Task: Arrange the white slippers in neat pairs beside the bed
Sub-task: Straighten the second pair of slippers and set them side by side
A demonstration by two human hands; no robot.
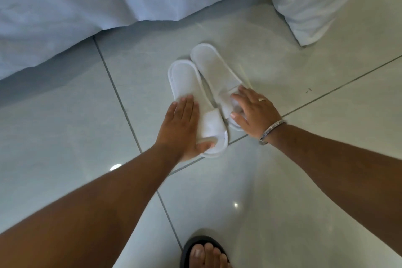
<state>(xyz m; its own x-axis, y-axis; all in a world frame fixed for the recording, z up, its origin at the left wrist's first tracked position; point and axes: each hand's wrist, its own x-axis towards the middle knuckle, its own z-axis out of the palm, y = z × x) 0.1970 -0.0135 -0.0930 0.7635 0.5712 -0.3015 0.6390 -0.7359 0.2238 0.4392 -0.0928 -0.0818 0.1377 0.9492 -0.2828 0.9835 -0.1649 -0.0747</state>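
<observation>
Two white open-toe slippers lie side by side on the pale tiled floor, heels toward the bed. The left slipper (187, 85) has my left hand (181, 126) along its left side, thumb hooked at the toe opening, gripping it. The right slipper (214, 65) sits slightly farther up, its edge touching the left one. My right hand (253, 109), with a ring and bangles, is clasped over its strap with the fingers spread. The white bed cover (87, 0) hangs to the floor just beyond the slippers.
A white pillow or bedding corner (322, 6) rests on the floor at the upper right. My foot in a dark sandal (204, 252) stands at the bottom edge. Glossy tiles (293, 180) with dark grout lines surround the slippers.
</observation>
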